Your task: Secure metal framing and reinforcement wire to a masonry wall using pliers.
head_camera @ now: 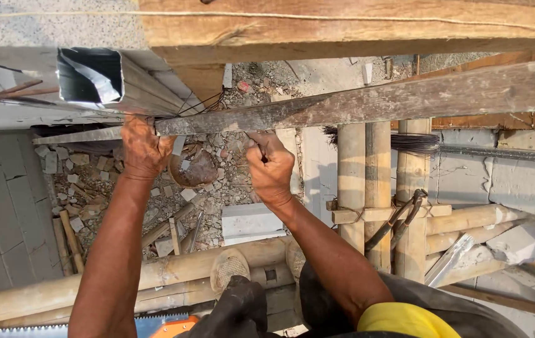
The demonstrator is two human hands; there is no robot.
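1. Thin dark tie wire (200, 105): several strands run from the wooden beam above down to the joint where the metal channel meets the weathered plank, between the two hands.
2. Weathered grey plank (367, 100): runs slantwise across the view from the joint up to the right edge.
3. Left hand (144, 147): fingers curled shut, pressed up against the underside of the joint at the plank's left end; whether it pinches the wire cannot be told.
4. Right hand (270, 169): closed in a fist just below the plank, thumb and fingers pinching a thin wire end (256, 145).
5. Open-ended metal channel (114, 78): hollow rectangular profile, lying above the left hand.
6. Wooden beam (355, 25): heavy timber across the top of the view.
7. Bamboo poles (367, 188): upright, lashed together to the right; pincers (399, 219) hang on them.
8. Wire bundle (414, 143): dark strands behind the poles.
9. Ground far below: rubble (211, 181) and a pale concrete block (252, 222).
10. Handsaw (61, 330): at the bottom-left edge.
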